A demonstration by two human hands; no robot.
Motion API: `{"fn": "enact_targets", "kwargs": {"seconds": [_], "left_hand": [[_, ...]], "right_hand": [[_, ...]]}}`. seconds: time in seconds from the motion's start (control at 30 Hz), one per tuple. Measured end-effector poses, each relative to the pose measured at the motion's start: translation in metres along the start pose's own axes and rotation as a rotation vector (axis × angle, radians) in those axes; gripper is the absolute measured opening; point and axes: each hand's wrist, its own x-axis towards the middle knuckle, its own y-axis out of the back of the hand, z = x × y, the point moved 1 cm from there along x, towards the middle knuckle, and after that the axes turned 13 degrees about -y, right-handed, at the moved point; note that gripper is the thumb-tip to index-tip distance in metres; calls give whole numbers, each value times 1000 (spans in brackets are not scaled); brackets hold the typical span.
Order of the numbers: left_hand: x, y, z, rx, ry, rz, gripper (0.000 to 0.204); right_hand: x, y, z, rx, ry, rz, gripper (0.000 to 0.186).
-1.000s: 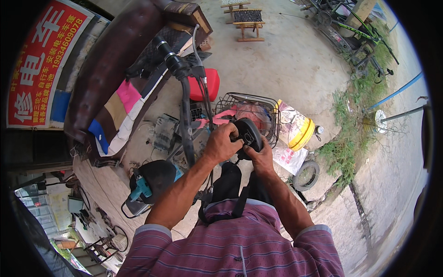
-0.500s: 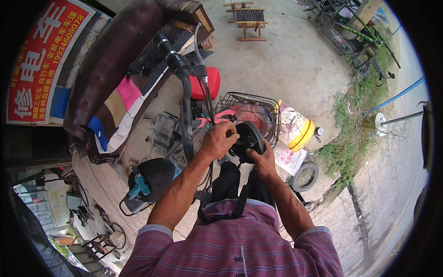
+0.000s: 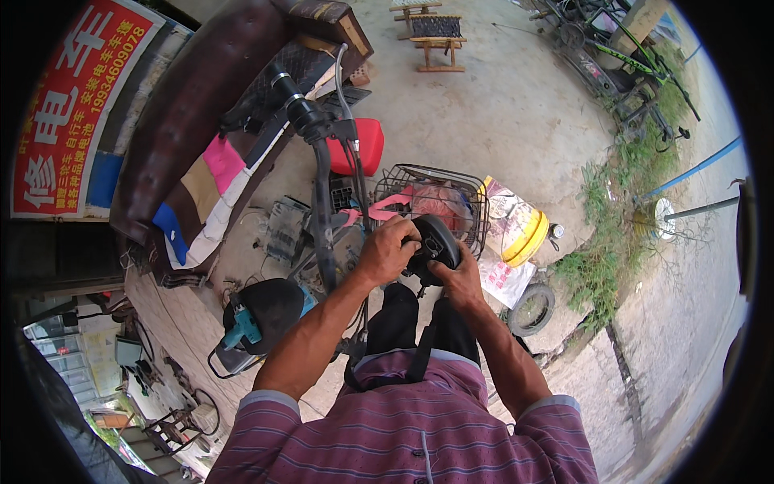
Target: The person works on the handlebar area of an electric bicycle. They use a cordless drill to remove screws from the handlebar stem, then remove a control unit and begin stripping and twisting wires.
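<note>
Black disc (image 3: 440,242) tilts steeper than before — right fingers (image 3: 442,273) clasp it, left fingers (image 3: 405,231) bent, grip unclear.

This is an open-air roadside bike-repair workshop: a handlebar (image 3: 322,202), a teal power tool (image 3: 244,324), a loose tyre (image 3: 518,319) and a green-framed bicycle (image 3: 628,63) show it.

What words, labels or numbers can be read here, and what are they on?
Red banner: large white and smaller yellow characters, with a number; readable, but not copied here.
Yellow-banded bucket: print too small to read.
White sheet or bag beside it: red characters, too blurred.
Black round part: no mark I can read.
</note>
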Motion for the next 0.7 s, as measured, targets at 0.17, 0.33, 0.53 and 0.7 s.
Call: {"fn": "enact_targets", "kwargs": {"seconds": [0.17,0.33,0.53,0.7], "left_hand": [[3,3,-9,-20,-45,23,13],[4,4,-12,-144,75,89,10],[6,10,-8,-148,177,67,10],[5,5,-14,-221,223,207,13]], "right_hand": [[2,8,5,5,-27,-22,58],[5,11,-3,83,-74,-74,59],[5,7,-12,12,-19,-44,61],[-2,7,-34,12,-21,-63,62]]}}
